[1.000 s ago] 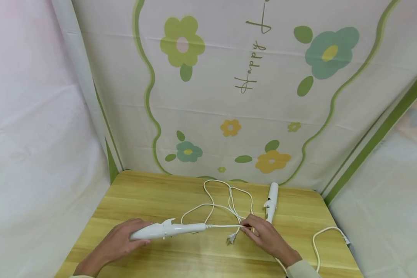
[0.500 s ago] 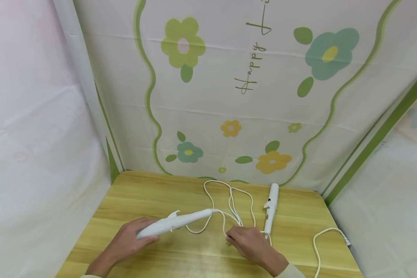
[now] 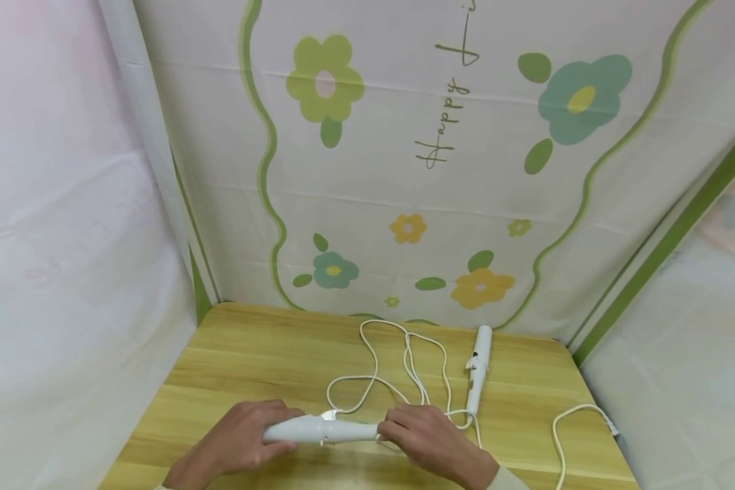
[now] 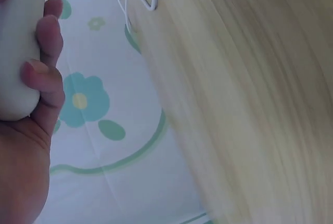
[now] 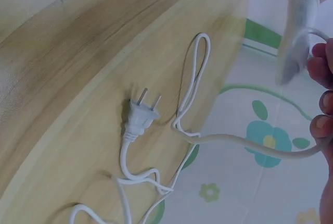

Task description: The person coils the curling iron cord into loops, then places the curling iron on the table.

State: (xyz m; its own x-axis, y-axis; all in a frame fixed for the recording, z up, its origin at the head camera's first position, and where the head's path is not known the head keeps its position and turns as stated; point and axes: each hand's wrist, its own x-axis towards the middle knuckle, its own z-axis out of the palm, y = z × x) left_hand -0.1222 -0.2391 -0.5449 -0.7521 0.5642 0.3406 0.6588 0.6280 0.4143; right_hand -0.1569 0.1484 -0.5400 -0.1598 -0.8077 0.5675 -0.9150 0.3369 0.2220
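A white curling iron (image 3: 306, 430) with a small lever lies level across the front of the table. My left hand (image 3: 245, 435) grips its thick end, fingers wrapped round it; the left wrist view shows the fingers (image 4: 49, 41) curled on the smooth casing. At the tail end my right hand (image 3: 431, 439) holds the white cord (image 5: 250, 143), its fingertips right by the tail in the head view. In the right wrist view the cord runs from these curled fingers (image 5: 321, 70) to the tabletop, where a two-pin plug (image 5: 139, 117) shows.
A second white curling iron (image 3: 478, 367) lies at the back right of the wooden table (image 3: 269, 340). Loose cord loops (image 3: 367, 330) spread over the middle. Another white cord (image 3: 559, 442) lies near the right edge. Flowered cloth (image 3: 367, 170) walls surround the table.
The left hand has brought the curling iron right and nearer the front. The right hand has moved left and forward along the cord to the iron's tail.
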